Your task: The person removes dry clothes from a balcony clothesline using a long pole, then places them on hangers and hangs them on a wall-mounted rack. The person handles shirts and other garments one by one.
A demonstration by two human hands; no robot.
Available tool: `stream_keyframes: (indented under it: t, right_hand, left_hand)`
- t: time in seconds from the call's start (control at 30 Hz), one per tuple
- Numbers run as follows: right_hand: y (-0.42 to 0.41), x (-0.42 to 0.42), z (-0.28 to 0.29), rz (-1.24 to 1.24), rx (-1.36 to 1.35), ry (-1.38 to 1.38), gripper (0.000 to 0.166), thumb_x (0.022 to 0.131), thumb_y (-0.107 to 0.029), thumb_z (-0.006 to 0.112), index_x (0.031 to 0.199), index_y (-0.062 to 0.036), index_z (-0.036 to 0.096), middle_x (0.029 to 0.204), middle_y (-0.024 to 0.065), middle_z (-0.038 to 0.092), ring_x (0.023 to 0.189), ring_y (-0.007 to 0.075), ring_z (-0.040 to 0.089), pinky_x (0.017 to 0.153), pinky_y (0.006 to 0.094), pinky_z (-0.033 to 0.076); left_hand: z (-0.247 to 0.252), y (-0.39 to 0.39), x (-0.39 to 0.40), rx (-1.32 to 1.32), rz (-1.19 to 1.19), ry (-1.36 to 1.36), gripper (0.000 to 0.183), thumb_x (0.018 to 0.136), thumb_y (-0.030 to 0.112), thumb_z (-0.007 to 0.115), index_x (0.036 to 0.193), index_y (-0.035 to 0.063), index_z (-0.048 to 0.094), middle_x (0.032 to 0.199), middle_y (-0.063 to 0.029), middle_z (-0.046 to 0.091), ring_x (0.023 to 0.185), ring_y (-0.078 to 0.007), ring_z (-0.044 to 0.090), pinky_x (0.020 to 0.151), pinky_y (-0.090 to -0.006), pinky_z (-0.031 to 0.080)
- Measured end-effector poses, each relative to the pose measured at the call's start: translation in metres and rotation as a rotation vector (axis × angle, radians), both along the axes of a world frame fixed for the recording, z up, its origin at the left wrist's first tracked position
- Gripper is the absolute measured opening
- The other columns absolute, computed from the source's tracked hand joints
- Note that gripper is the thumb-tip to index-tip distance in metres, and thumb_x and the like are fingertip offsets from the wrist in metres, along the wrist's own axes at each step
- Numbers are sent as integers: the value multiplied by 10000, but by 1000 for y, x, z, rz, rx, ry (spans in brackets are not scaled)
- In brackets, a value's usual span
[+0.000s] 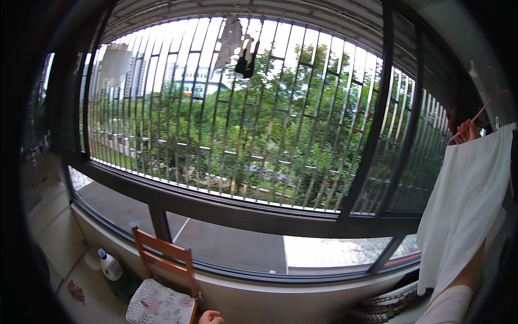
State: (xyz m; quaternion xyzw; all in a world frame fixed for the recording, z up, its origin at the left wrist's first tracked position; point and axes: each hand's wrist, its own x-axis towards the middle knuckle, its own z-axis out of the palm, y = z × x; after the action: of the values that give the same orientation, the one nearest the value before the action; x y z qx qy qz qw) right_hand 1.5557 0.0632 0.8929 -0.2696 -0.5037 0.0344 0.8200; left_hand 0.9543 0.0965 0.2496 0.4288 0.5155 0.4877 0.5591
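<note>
On the right, my right hand [468,131] is raised and grips a thin pink clothes hanger [481,108]. A white cloth garment [465,194] hangs down from just below that hand, over part of my forearm; how it is fixed at its top edge is partly hidden. My left hand [211,317] is low at the bottom edge, beside the chair seat, loosely curled with finger and thumb a little apart and nothing seen in it. The picture's edge cuts off the rest of it.
A wooden chair [162,246] with a floral seat cushion [160,303] stands below a dark-framed window [243,220]. A white bottle with a blue cap [110,265] is left of it. Laundry [231,40] hangs outside near the metal bars. Another hanger shape shows at far right.
</note>
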Motion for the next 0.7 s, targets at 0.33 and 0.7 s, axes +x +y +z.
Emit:
stream_keyframes:
  t: [0.33,0.7]
  right_hand:
    - [79,18,-94,-312,-207,-19,346,828,-356,549,1014,-64,535,953,40,552,938,186,510,799,352,406]
    - [67,-11,-368,-894,-298,123,420,827,-329,535,1047,28,516,1016,126,544,930,255,508,800,385,412]
  left_hand:
    - [0,4,-39,-45,92,-44,219,786,69,561,988,11,500,813,-58,585,731,-104,553,637,-221,439]
    - [0,-73,3,-87,340,-13,206,788,79,550,980,14,514,805,-59,600,759,-109,583,666,-221,452]
